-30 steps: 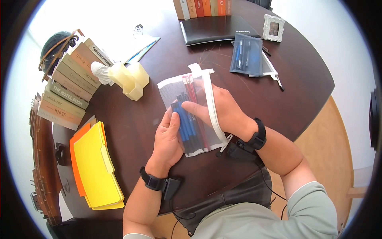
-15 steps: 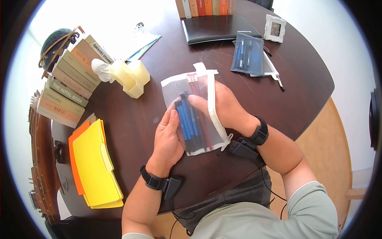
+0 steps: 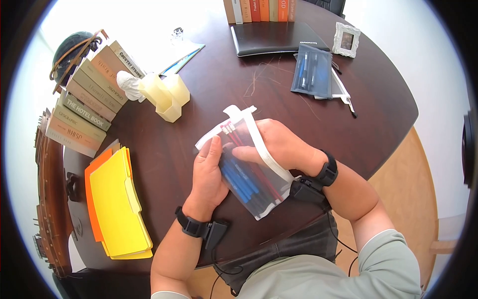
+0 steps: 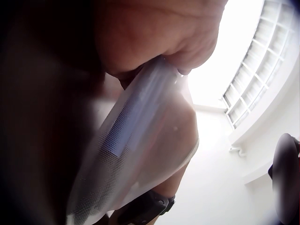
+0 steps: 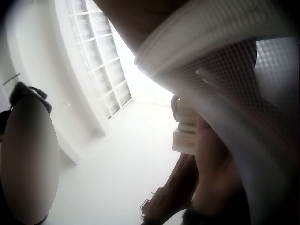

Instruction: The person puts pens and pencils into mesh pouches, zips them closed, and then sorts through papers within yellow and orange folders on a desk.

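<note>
At the frame's centre, a translucent mesh pouch with white trim [image 3: 271, 178] is held, its long axis slanting from upper left to lower right. Its left edge is gripped by the left hand [image 3: 209, 175], nearer the slim blue pens [image 3: 238, 175] inside. The right hand [image 3: 286, 145] is partly covered by mesh; its fingertips are hidden, so whether anything is pinched cannot be told.

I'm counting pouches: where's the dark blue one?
In the head view, the dark blue pouch lies toward the far right of the table, by the near right corner of the laptop, partly over a white-edged pouch.
</note>
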`<action>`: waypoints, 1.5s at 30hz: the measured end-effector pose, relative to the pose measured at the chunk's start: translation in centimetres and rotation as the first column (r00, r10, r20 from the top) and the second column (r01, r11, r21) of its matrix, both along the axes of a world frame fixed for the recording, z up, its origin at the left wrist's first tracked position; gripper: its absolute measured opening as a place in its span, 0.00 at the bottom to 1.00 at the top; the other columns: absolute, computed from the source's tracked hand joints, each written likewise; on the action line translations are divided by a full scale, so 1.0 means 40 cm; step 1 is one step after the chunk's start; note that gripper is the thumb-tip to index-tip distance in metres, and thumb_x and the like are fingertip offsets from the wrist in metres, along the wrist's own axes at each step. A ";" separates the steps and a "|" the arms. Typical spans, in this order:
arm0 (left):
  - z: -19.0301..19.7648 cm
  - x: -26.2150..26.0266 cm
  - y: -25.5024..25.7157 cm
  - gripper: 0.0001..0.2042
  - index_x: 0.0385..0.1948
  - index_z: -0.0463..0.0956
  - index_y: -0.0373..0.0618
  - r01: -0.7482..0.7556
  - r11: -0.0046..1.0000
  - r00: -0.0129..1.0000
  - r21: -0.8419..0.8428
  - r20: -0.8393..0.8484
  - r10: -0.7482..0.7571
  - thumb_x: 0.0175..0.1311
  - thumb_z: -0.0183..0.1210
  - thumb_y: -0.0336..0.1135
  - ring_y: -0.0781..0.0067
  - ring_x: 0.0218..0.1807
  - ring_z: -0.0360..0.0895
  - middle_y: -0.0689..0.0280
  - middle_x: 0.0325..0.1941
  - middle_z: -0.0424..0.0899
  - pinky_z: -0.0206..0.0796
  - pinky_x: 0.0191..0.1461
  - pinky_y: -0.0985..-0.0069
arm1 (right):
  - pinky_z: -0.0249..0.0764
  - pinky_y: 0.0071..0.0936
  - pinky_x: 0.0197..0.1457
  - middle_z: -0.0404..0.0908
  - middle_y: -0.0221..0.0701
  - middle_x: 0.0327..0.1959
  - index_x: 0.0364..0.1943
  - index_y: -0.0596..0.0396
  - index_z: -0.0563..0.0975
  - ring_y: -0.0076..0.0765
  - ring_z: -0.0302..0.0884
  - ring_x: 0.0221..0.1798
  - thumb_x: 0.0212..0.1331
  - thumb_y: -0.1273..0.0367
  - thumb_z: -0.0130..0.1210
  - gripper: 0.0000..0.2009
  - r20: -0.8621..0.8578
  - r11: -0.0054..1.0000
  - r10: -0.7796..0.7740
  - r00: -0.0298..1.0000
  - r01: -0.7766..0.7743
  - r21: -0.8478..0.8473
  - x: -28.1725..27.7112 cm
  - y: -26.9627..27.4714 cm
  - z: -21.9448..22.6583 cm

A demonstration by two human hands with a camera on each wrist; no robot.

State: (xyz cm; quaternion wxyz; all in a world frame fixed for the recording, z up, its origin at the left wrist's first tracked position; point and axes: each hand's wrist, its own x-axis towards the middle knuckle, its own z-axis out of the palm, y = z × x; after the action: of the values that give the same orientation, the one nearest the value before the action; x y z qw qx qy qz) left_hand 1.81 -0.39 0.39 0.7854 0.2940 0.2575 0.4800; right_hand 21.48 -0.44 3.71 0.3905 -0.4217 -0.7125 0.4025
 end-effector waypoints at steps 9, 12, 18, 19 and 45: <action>0.005 0.013 -0.009 0.21 0.63 0.73 0.40 -0.078 0.997 0.997 -0.026 -0.017 0.078 0.84 0.45 0.46 0.64 0.59 0.81 0.58 0.61 0.82 0.78 0.62 0.63 | 0.78 0.29 0.47 0.89 0.35 0.39 0.50 0.59 0.84 0.27 0.82 0.38 0.67 0.63 0.63 0.15 0.065 0.994 -0.078 0.995 0.083 -0.070 -0.003 -0.005 0.020; 0.005 0.012 -0.008 0.22 0.66 0.70 0.44 -0.076 0.996 0.997 -0.035 0.031 0.077 0.84 0.44 0.50 0.61 0.61 0.80 0.56 0.64 0.80 0.76 0.65 0.59 | 0.78 0.32 0.44 0.88 0.38 0.35 0.46 0.60 0.84 0.31 0.83 0.36 0.66 0.63 0.62 0.14 -0.061 0.981 -0.165 0.984 0.157 -0.115 -0.003 0.016 -0.006; -0.015 0.000 0.009 0.25 0.72 0.64 0.52 -0.135 0.987 0.983 -0.084 0.113 0.144 0.83 0.42 0.54 0.56 0.64 0.77 0.54 0.66 0.78 0.72 0.70 0.53 | 0.78 0.29 0.39 0.87 0.33 0.30 0.39 0.61 0.79 0.25 0.84 0.31 0.72 0.62 0.57 0.13 -0.159 0.938 -0.275 0.948 0.228 -0.262 0.027 0.030 0.026; -0.017 -0.001 0.011 0.25 0.72 0.64 0.52 -0.118 0.987 0.984 -0.108 0.120 0.131 0.83 0.42 0.55 0.56 0.64 0.77 0.54 0.66 0.78 0.72 0.70 0.53 | 0.78 0.28 0.39 0.87 0.32 0.30 0.40 0.61 0.80 0.25 0.84 0.31 0.73 0.62 0.57 0.13 -0.180 0.941 -0.264 0.948 0.212 -0.262 0.023 0.027 0.024; -0.007 -0.009 -0.016 0.15 0.61 0.74 0.43 0.191 0.981 0.978 -0.022 0.090 -0.188 0.79 0.57 0.37 0.71 0.55 0.83 0.64 0.57 0.84 0.79 0.61 0.66 | 0.73 0.19 0.34 0.81 0.26 0.29 0.46 0.57 0.76 0.19 0.78 0.29 0.78 0.65 0.53 0.09 -0.541 0.960 -0.261 0.800 0.275 -0.057 -0.058 -0.017 0.017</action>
State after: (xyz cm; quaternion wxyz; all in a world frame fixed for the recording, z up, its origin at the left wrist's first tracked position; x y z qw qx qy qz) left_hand 1.44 -1.01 0.11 0.8426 0.2838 0.2008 0.4113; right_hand 19.15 -1.13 4.39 0.6342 -0.3818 -0.5106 0.4374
